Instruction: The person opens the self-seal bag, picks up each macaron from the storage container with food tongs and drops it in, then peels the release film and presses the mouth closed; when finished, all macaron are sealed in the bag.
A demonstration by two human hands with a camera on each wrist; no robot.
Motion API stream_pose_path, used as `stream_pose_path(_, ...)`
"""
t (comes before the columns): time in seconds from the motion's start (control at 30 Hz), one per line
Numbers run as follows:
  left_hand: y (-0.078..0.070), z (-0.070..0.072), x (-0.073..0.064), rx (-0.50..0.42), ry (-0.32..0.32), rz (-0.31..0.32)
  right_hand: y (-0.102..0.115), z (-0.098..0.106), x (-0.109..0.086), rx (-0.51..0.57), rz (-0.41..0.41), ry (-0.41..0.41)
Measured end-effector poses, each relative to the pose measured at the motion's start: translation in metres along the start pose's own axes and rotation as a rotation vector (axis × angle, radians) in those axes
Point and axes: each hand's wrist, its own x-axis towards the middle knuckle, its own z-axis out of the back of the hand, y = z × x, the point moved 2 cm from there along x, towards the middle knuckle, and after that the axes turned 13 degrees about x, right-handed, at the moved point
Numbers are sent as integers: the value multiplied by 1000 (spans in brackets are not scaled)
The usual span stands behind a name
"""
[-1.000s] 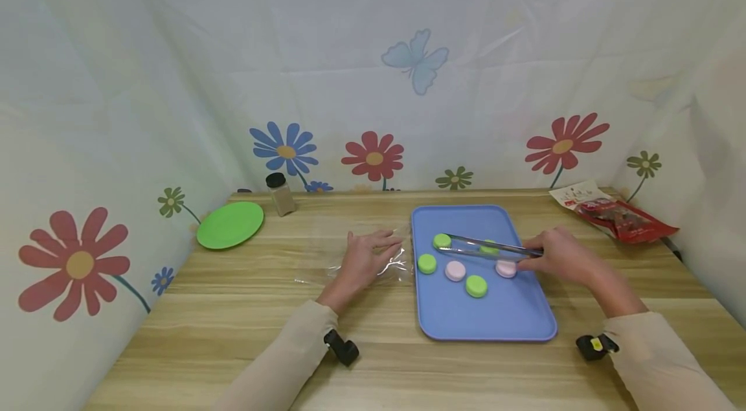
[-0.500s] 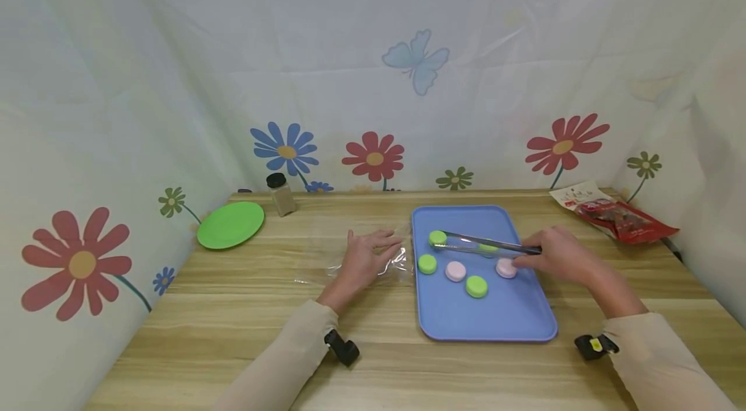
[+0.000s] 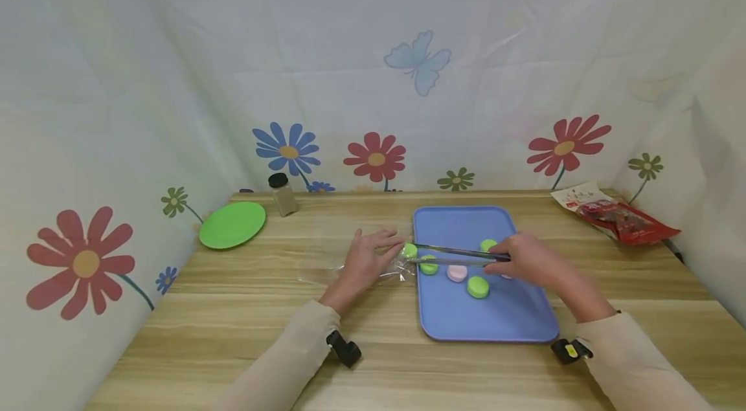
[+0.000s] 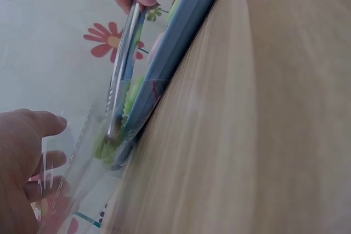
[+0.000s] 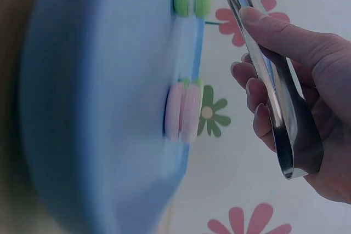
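My right hand [image 3: 533,260] grips a pair of metal tongs [image 3: 466,252] over the blue tray [image 3: 489,320]. A green macaron [image 3: 410,250] sits between the tong tips, just past the tray's left edge. Beside it, my left hand [image 3: 367,259] touches a clear plastic bag [image 3: 326,255] on the table. In the left wrist view its thumb and fingers are spread apart at the film, and the tong tips with the macaron appear within the bag's mouth. Several macarons lie on the tray, among them a green macaron [image 3: 478,287] and a pink macaron [image 5: 182,110].
A green plate [image 3: 232,225] lies at the table's left side. Near the back stands a jar with a black lid [image 3: 283,196]. At the back right is a red and white food packet [image 3: 618,213]. A flowered curtain [image 3: 326,87] hangs behind the wooden table.
My right hand has carried the tongs and the green macaron left, from above the tray to the bag's mouth. My left hand has stayed in nearly the same place.
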Motion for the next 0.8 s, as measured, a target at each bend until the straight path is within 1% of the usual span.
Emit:
stream_pose_path(0.17, -2, 2, 0, -21, -14, -15, 8, -9, 9, 7, 94, -27)
stream_pose_path(0.3, -3, 3, 0, -58, -34, -38, 15, -12, 17, 32, 126, -35)
stream_pose_path(0.4, -3, 2, 1, -76, -46, -48, 20, -13, 21, 41, 115, -39)
stream_pose_path(0.53, -2, -1, 2, -99, -41, -45, 26, -14, 25, 30, 89, -39)
stream_pose_path(0.67, -1, -2, 2, -115, -17, -18, 34, -17, 29, 22, 75, -32)
stream_pose_path(0.73, 0, -2, 2, -119, -17, -7, 39, -19, 31, 21, 79, -30)
stream_pose_path(0.8, 0, -2, 2, -125, -22, -9, 45, -21, 34, 21, 86, -29)
